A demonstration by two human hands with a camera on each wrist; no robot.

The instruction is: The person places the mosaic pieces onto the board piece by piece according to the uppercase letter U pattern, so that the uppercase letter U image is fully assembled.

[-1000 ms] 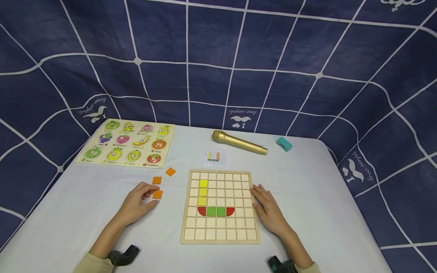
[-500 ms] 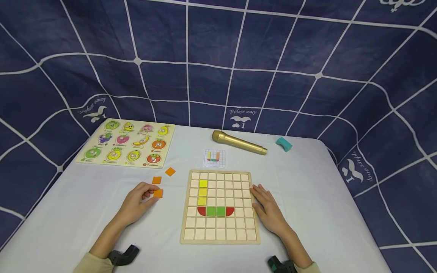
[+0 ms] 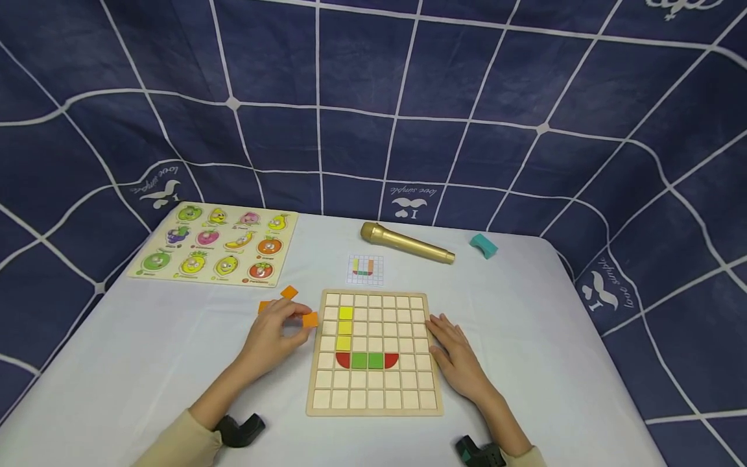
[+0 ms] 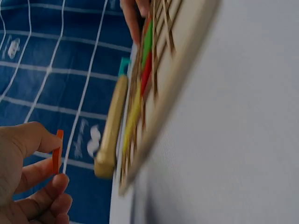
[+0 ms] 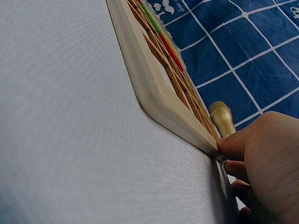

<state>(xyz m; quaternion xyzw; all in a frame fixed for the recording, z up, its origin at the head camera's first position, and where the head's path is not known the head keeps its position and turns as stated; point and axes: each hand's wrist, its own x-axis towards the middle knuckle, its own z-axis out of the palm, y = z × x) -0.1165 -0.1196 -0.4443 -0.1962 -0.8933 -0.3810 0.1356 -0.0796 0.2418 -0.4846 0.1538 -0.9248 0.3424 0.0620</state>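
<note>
My left hand [image 3: 272, 337] pinches an orange square tile [image 3: 310, 320] between thumb and fingers, just left of the wooden grid board [image 3: 376, 412]. In the left wrist view the orange tile [image 4: 57, 152] shows edge-on, held above the table. On the board, yellow squares [image 3: 345, 328] form a column, with green squares [image 3: 367, 360] and red quarter-round tiles [image 3: 391, 360] in a row below. My right hand [image 3: 461, 363] rests along the board's right edge, fingers extended; the right wrist view shows its thumb [image 5: 233, 143] against the frame.
Two more orange tiles [image 3: 288, 292] lie behind the left hand, one partly hidden. A small pattern card [image 3: 365, 270] sits beyond the board. Farther back are a gold microphone [image 3: 407, 243] and a teal arched block [image 3: 484, 246]. A fruit puzzle board [image 3: 213, 245] lies at the back left.
My left hand has picked up the nearest orange tile from the table and carried it right, to the board's left edge. The right hand keeps its place on the board.
</note>
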